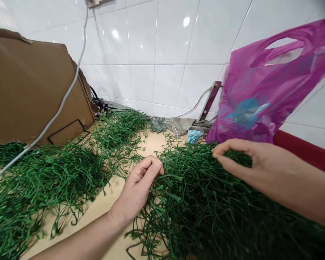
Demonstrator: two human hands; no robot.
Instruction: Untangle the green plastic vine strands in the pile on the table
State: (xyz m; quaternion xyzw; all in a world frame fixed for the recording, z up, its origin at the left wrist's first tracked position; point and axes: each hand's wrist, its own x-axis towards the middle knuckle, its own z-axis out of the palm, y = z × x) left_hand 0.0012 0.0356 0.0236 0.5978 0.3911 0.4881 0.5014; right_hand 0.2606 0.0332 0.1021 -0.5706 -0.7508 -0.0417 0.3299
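Two bare hands are in view over a dense mass of thin green plastic foliage strands (200, 202) lying on a flat beige counter (148, 146). The left hand (137, 189) sits at the left edge of this mass, with its fingers (148, 169) curled and their tips against the strands; a grip cannot be confirmed. The right hand (241, 159) is raised over the upper part of the mass, with its fingers (233, 145) curved downward, forming a near-ring with the thumb around some strands. Whether they are gripping cannot be determined.

A second spread of matching green strands (43, 177) occupies the counter to the left, extending back toward the wall and meeting the first mass near its far end. Behind it, a brown corrugated cardboard box (35, 90) stands tilted, crossed in front by a grey cable (62, 94). A magenta plastic carrier bag (260, 90) with a cut-out handle stands at the far right, beside a dark metal bracket (210, 101). A crumpled grey-green cloth (173, 126) and a small blue-and-white item (194, 136) lie along the base of the white glazed tile wall (157, 39).
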